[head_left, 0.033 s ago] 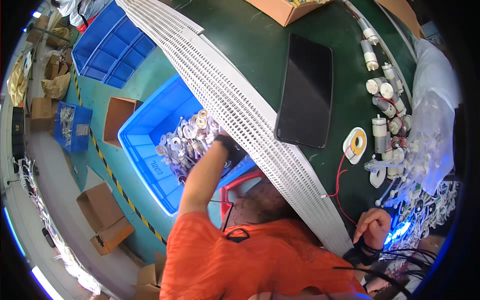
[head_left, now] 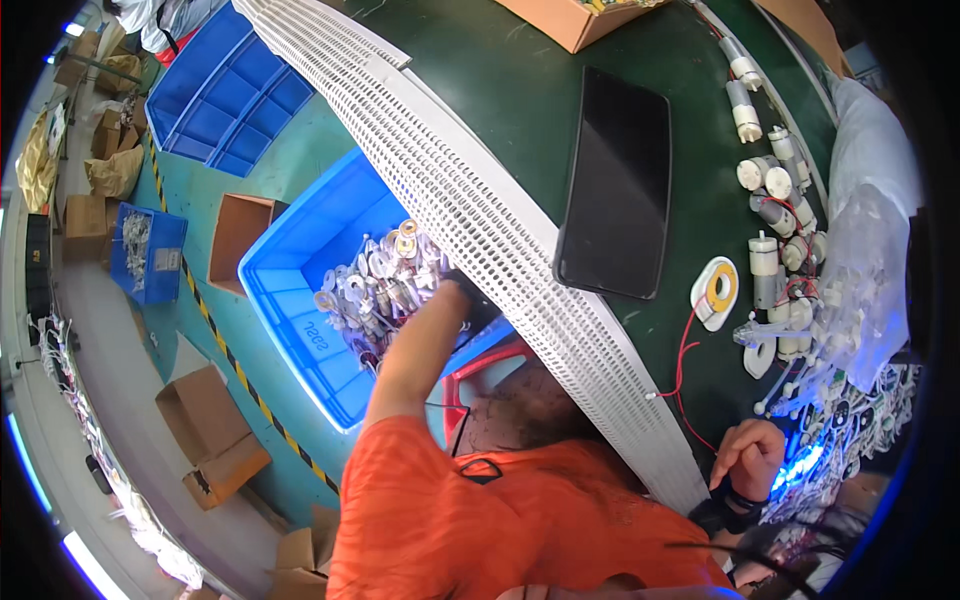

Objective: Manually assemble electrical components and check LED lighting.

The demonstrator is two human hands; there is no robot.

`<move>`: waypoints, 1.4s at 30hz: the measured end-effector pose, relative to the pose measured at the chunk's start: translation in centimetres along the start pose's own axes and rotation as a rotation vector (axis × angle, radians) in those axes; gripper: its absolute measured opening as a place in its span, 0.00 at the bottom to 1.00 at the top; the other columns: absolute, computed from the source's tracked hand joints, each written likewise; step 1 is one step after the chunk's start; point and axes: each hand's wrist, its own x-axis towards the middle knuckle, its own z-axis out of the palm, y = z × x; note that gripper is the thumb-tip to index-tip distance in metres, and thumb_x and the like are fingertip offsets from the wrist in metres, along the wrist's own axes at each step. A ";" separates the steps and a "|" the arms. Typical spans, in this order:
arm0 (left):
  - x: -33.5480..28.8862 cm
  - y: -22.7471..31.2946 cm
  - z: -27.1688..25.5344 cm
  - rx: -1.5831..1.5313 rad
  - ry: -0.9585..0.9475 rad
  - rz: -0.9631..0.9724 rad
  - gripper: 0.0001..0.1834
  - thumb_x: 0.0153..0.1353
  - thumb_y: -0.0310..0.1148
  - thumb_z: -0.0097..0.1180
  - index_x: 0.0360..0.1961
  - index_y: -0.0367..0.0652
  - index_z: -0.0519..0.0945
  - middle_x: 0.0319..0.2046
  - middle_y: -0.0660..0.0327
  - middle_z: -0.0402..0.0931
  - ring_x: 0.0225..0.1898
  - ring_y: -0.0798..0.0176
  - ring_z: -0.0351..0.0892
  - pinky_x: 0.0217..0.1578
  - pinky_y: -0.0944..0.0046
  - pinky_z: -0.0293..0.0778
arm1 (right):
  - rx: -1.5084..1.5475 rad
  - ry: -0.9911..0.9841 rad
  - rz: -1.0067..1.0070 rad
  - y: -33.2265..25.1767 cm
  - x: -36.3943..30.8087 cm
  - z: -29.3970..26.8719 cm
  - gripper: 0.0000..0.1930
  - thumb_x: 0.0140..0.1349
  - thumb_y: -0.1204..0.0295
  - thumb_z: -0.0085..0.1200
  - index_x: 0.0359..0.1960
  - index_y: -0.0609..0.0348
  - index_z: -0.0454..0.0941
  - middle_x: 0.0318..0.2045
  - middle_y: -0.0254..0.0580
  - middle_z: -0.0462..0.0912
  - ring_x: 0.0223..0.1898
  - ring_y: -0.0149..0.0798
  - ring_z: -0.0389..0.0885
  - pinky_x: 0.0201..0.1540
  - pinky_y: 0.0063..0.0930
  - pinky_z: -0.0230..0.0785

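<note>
My left forearm (head_left: 420, 345) reaches down into a blue bin (head_left: 275, 262), beside a heap of small white and metallic parts (head_left: 385, 285). A black wristband (head_left: 468, 290) shows at its end; the fingers are hidden near the table's edge. My right hand (head_left: 750, 455) rests curled at the table's near right side. Its fingers are bent in, and whatever they may hold is hidden. Close to them ends a red wire (head_left: 683, 370), which runs from a white oval part with a yellow ring (head_left: 715, 293) lying on the dark green table (head_left: 480, 100).
A white perforated strip (head_left: 450, 190) borders the table. On the table lie a black flat panel (head_left: 615, 185), several small cylindrical motors (head_left: 763, 260), and clear plastic bags (head_left: 865, 260). Another blue bin (head_left: 225, 95), a cardboard box (head_left: 210, 430) and a red stool (head_left: 455, 390) stand on the floor.
My left arm has shifted slightly to the right, and its wrist sits closer to the white strip. My right hand looks the same.
</note>
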 end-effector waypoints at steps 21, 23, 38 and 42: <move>-6.0 8.0 -1.6 0.071 -0.019 -0.372 0.18 0.67 0.37 0.54 0.53 0.38 0.77 0.45 0.56 0.79 0.45 0.54 0.80 0.45 0.54 0.76 | 0.093 -0.016 -0.009 -0.2 0.4 0.0 0.14 0.67 0.71 0.53 0.32 0.76 0.75 0.23 0.50 0.77 0.18 0.42 0.79 0.15 0.30 0.74; -5.5 8.4 -2.1 0.080 -0.010 -0.414 0.18 0.66 0.37 0.54 0.53 0.38 0.77 0.45 0.56 0.79 0.45 0.54 0.80 0.45 0.54 0.76 | 0.092 -0.020 -0.011 -0.1 0.3 -0.1 0.14 0.67 0.71 0.53 0.32 0.76 0.75 0.23 0.50 0.77 0.18 0.42 0.79 0.15 0.30 0.74; -2.3 11.2 -6.9 0.147 -0.026 -0.704 0.18 0.64 0.33 0.57 0.53 0.37 0.76 0.41 0.54 0.79 0.42 0.54 0.80 0.43 0.55 0.76 | 0.126 -0.045 -0.004 -0.1 0.3 -0.1 0.13 0.68 0.72 0.51 0.33 0.76 0.76 0.24 0.51 0.77 0.19 0.43 0.79 0.19 0.30 0.76; -4.9 12.0 -8.5 0.162 -0.028 -0.767 0.18 0.64 0.32 0.57 0.53 0.37 0.76 0.40 0.54 0.79 0.42 0.53 0.80 0.43 0.56 0.76 | 0.110 -0.032 -0.001 0.0 0.5 0.1 0.13 0.68 0.72 0.50 0.33 0.75 0.77 0.24 0.50 0.79 0.20 0.43 0.81 0.20 0.29 0.74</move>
